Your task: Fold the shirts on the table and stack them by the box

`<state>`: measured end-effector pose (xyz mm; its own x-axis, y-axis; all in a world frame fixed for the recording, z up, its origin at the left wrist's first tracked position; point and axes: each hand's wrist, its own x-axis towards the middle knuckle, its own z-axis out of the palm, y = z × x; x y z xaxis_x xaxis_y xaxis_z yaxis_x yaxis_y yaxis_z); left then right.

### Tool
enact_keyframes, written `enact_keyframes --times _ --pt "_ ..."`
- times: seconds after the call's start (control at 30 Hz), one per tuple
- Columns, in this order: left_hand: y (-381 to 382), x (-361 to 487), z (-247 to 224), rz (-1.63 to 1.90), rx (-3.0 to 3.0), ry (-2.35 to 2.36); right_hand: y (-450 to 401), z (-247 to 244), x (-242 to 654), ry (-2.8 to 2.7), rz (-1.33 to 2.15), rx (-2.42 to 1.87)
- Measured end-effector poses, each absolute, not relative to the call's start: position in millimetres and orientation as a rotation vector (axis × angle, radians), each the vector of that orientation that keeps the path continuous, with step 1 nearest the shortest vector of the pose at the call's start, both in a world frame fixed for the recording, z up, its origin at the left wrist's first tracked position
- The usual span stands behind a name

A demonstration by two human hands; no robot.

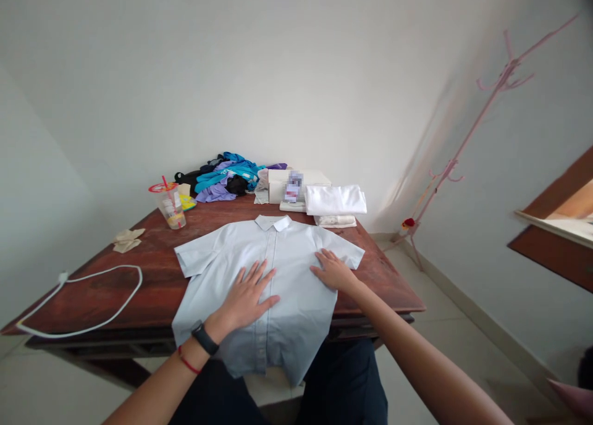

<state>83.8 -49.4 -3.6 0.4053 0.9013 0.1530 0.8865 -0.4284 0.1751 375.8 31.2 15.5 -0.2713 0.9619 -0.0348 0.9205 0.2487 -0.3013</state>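
Observation:
A pale short-sleeved button-up shirt [296,258] lies front side up on the dark red wooden table [157,289], collar toward the wall. Its lower hem hangs over the near edge, above my lap. My left hand [248,295] rests flat on the shirt's front, fingers spread, beside the button strip. On the side near the right sleeve, my right hand [331,269] lies on the cloth with its fingers stretched out. Neither hand grips the fabric. A dark band and a red string circle my left wrist.
A plastic cup with a straw [170,206] and a crumpled tissue [127,239] sit at the left, near a white cable loop [134,289]. Behind are a heap of clothes [231,178], a white box [278,184] and folded white cloth [336,199]. A pink coat stand [477,122] stands right.

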Motion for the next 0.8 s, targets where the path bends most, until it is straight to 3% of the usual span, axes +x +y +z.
enact_keyframes --times 0.17,0.3,0.57,0.8 --pt "-54 77 -1 0.244 2.575 1.605 48 33 378 -2.31 0.401 -2.056" --pt "-32 76 9 0.195 2.474 1.642 68 40 363 -2.324 0.335 -1.897" --pt "76 42 18 0.125 2.292 2.024 124 10 326 -2.337 0.521 -1.824" --pt "98 10 2 0.119 2.309 2.088 145 -5 337 -2.407 0.477 -1.787"
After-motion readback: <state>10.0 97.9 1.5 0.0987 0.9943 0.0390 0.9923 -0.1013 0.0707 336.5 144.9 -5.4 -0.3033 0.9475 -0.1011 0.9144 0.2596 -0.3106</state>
